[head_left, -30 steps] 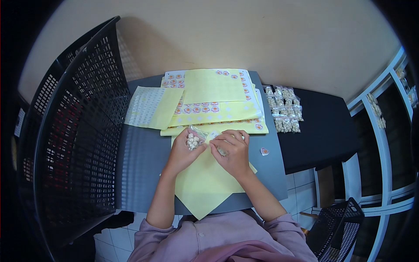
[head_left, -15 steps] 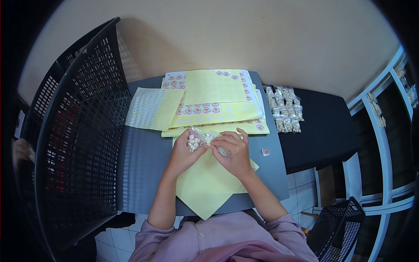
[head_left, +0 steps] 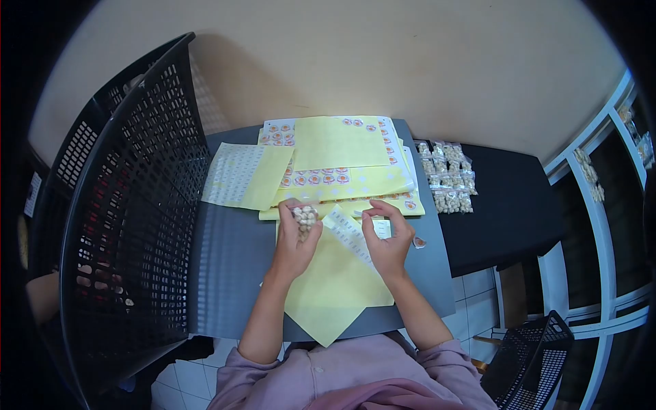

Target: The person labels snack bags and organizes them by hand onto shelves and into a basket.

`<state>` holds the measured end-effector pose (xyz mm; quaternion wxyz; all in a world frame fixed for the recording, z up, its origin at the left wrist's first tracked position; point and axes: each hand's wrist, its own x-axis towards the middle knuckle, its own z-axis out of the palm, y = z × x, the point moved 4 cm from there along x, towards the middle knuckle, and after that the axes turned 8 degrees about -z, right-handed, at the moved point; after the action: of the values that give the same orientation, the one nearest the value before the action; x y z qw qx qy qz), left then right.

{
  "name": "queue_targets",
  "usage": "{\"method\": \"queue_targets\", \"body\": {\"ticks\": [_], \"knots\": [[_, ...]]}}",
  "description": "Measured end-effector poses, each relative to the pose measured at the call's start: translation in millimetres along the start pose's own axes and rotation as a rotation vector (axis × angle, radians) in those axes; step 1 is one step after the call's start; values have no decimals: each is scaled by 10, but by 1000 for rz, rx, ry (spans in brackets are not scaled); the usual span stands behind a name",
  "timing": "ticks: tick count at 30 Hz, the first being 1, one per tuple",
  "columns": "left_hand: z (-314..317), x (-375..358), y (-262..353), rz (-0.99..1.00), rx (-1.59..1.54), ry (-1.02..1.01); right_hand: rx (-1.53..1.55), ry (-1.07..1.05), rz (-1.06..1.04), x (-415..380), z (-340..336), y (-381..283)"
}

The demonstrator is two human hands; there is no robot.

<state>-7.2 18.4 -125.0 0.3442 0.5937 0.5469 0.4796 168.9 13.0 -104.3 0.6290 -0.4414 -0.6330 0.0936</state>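
Observation:
My left hand (head_left: 295,239) holds a small clear bag of round whitish pieces (head_left: 305,220) above the table. To its right, my right hand (head_left: 388,236) is raised with thumb and index finger pinched near each other; a tiny pale thing seems to be at the fingertips, too small to name. Between and below the hands lie yellow backing sheets (head_left: 324,294) and a strip of small printed labels (head_left: 347,236). Behind them is a stack of sticker sheets (head_left: 321,175) with round orange designs. One loose sticker (head_left: 419,242) lies right of my right hand.
A tall black basket (head_left: 130,219) stands at the left, with another person's arm (head_left: 42,298) beyond it. Filled bags (head_left: 447,179) lie in rows on a black-covered table (head_left: 506,205) at the right. A smaller black basket (head_left: 529,365) is at the lower right.
My hands have moved apart; my right hand has left the bag and shifted right. The label strip between them now shows. The other person's arm has moved lower at the left.

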Motion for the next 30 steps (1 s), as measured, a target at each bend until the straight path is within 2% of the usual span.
{"method": "queue_targets", "body": {"ticks": [2,3,4,5,7,8,11,14,30], "knots": [[81,-49,55,-55,-105,-62,-25,44,-27,-16,-21,-36],[142,-73,71,-112,-212,-124,-80,66,-120,-11,-42,-102],[186,-87,45,-76,-170,-127,-136,87,-215,1,-65,-171],[212,-89,75,-75,-172,-124,-135,86,-218,26,-74,-229],[253,-113,171,-18,-261,-157,-166,100,-433,40,-75,-450],[259,-100,157,60,-198,-136,-173,114,-473,27,-62,-485],[240,-124,183,31,-188,-44,-327,34,-574,-17,-25,-498],[268,-138,213,90,-59,-3,-403,38,-604,-35,-29,-496],[269,-152,320,162,-22,44,-398,61,-608,-107,52,-456]]}}
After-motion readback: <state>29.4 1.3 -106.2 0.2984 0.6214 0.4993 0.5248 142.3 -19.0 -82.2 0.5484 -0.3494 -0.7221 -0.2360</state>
